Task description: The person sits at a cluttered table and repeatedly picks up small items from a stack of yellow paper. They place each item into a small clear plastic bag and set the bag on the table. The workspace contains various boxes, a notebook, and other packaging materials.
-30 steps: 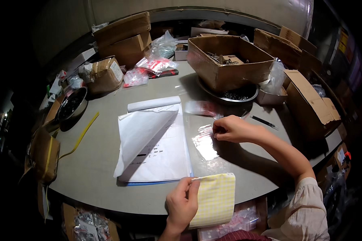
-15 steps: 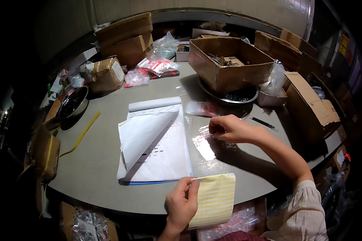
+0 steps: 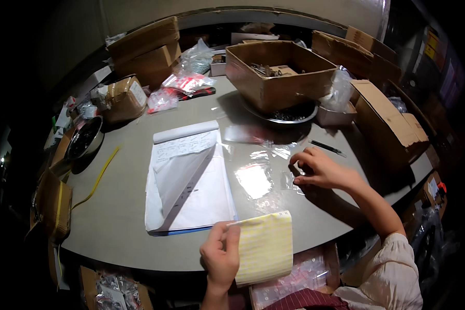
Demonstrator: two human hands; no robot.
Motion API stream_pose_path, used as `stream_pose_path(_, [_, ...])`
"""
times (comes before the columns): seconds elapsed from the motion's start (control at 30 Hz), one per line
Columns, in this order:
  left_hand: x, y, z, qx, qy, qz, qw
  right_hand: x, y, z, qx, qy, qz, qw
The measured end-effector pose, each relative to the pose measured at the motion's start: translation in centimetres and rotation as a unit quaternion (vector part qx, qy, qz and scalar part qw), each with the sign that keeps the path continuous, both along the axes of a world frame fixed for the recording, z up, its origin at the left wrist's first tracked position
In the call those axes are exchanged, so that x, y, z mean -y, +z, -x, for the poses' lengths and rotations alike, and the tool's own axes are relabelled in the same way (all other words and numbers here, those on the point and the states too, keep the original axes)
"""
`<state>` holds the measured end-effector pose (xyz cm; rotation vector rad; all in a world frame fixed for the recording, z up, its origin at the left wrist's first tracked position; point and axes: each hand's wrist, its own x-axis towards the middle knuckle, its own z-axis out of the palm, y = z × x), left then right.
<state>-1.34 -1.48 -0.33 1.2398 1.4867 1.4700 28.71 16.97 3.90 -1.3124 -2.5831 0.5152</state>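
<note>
The sheet of yellow labels [image 3: 266, 248] is pinched at its top corner by the left hand [image 3: 219, 256], fingers together on it, held over the bench [image 3: 113, 217] edge. Ahead, the right hand [image 3: 320, 169] presses fingertips on a small clear bag [image 3: 290, 181], pinning it flat. A notepad [image 3: 188, 181] lies to its left.

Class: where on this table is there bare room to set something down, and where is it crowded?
Bare: between the yellow strap and notepad, and the near edge left of the left hand. Crowded: the far side, with boxes and bags.
</note>
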Motion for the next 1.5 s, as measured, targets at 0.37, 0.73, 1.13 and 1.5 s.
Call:
stream_pose_path(0.37, [0.0, -0.2, 0.2, 0.147, -0.067, -0.037, 0.986, 16.2, -2.1, -2.3, -0.299, 0.215, 0.135, 0.92])
stream_pose_path(0.73, [0.2, -0.2, -0.3, 0.003, -0.063, -0.065, 0.996, 11.3, 0.6, 2.2, -0.194, 0.096, 0.055, 0.975])
stream_pose_path(1.13, [-0.3, -0.1, -0.2, -0.108, -0.032, -0.001, 0.994, 10.0, -2.6, 5.0, -0.146, 0.143, -0.174, 0.963])
stream_pose_path(1.5, [-0.6, 0.2, -0.3, -0.088, -0.006, 0.042, 0.995, 9.0, 0.8, 4.5, -0.065, 0.287, -0.23, 0.928])
